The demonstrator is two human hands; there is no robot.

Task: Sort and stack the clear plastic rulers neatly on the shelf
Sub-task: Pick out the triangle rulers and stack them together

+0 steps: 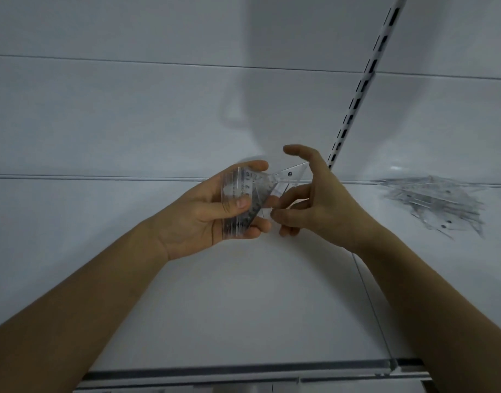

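My left hand [215,211] grips a bundle of clear plastic rulers [238,202] above the white shelf [243,293], thumb across the front and fingers curled behind. One clear triangular ruler [286,178] sticks out to the right of the bundle. My right hand [314,199] pinches that triangle at its lower edge with thumb and fingertips, index finger raised above it. A loose heap of clear rulers [436,202] lies on the shelf at the right.
The white back wall [130,109] rises behind the shelf. A slotted metal upright [359,89] runs diagonally up the wall at the right. The shelf's front rail [243,370] crosses the bottom of the view.
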